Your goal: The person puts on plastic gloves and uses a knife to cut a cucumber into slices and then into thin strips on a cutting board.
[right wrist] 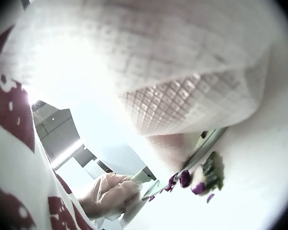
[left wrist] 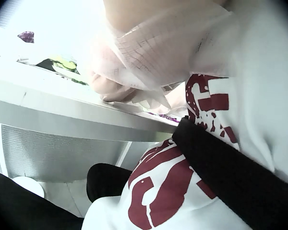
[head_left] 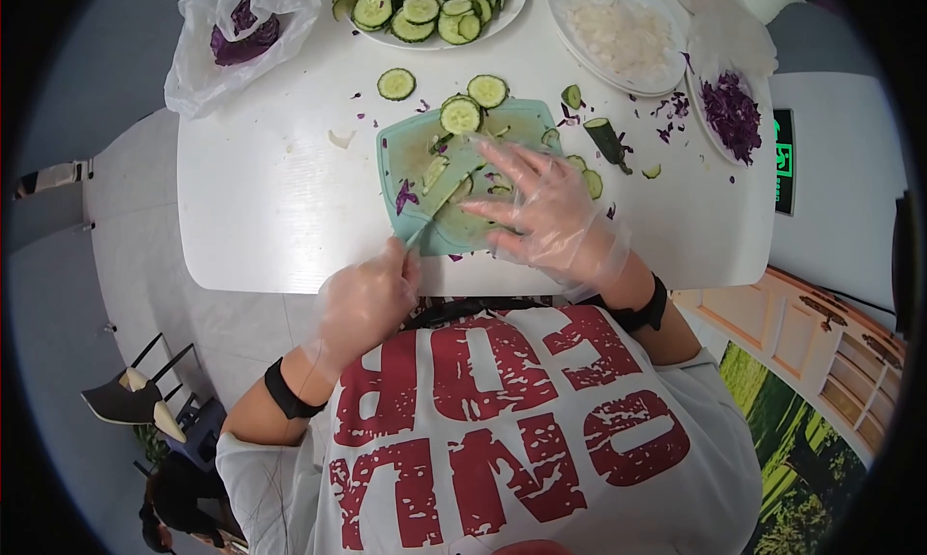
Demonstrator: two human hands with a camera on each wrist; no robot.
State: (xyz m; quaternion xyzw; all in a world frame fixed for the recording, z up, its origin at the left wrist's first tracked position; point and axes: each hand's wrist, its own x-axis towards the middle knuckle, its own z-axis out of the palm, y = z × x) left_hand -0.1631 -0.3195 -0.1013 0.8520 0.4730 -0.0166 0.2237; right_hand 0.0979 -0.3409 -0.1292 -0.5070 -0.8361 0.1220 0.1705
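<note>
My left hand [head_left: 365,302], in a clear plastic glove, grips the pale green handle of a knife [head_left: 448,194] at the board's near left corner. Its blade slants away over the mint green cutting board [head_left: 398,159]. My right hand [head_left: 560,217], gloved the same way, is over the board's right side with fingers spread toward the blade. Cucumber slices and bits of purple cabbage [head_left: 407,197] are scattered on the board. One cucumber slice [head_left: 461,115] lies at its far edge, just beyond my right fingertips. In the right wrist view, the glove hides most of the board.
At the back stands a plate of cucumber slices [head_left: 420,10]. A plastic bag [head_left: 193,68] with purple cabbage is at back left. To the right are plates of pale shreds [head_left: 618,29] and shredded purple cabbage [head_left: 732,116]. A cucumber end [head_left: 605,142] lies right of the board.
</note>
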